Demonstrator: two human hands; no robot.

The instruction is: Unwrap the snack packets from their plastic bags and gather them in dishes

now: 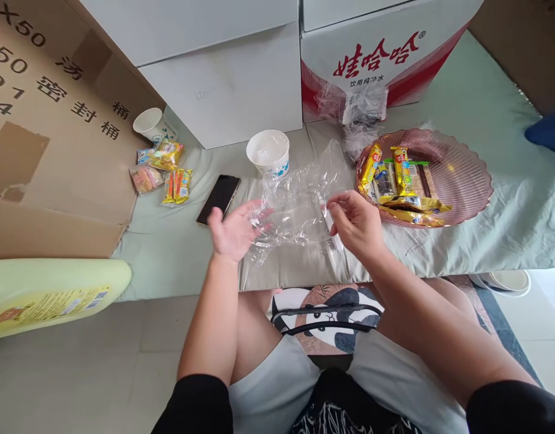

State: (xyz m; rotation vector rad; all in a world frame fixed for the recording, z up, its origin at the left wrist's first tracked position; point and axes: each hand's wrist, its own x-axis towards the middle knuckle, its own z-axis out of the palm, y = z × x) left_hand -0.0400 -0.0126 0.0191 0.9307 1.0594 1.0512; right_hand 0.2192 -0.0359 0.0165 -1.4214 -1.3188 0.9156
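Note:
A crumpled clear plastic bag [299, 202] hangs between my two hands above the pale green cloth. My left hand [234, 232] holds the bag's left side, palm up with fingers spread under the film. My right hand [356, 223] pinches the bag's right edge between thumb and fingers. Just right of my right hand stands a pink ribbed bowl [467, 175] with several wrapped snacks [401, 178] in gold, yellow and dark wrappers.
A black phone [219, 198] lies left of my left hand. A white paper cup [268, 152] stands behind the bag, another cup [151, 125] at far left near loose snack packets [166, 169]. Cardboard boxes [376, 54] line the back. A yellow bottle [46, 295] lies lower left.

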